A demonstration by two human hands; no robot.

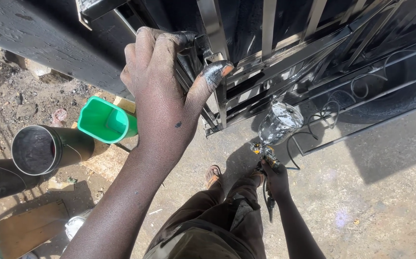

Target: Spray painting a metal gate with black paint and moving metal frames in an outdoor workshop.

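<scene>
My left hand (162, 81), its fingertips smeared with black paint, grips the edge of a glossy black metal gate frame (246, 72) that stands upright in front of me. My fingers curl over the frame's corner bar and the thumb presses its front. Lower down, my right hand (276, 180) holds a paint spray gun (269, 153) by its handle, its metal cup (280, 123) pointing up near the bottom of the gate. A hose runs down from the gun. My legs and sandalled feet stand on the concrete below.
A green plastic container (106, 120) lies on wooden scraps at the left, beside two dark metal pipes (42, 148). A black tyre (400, 91) stands behind the gate's scrollwork at the right. Wood boards and debris cover the dirt at lower left.
</scene>
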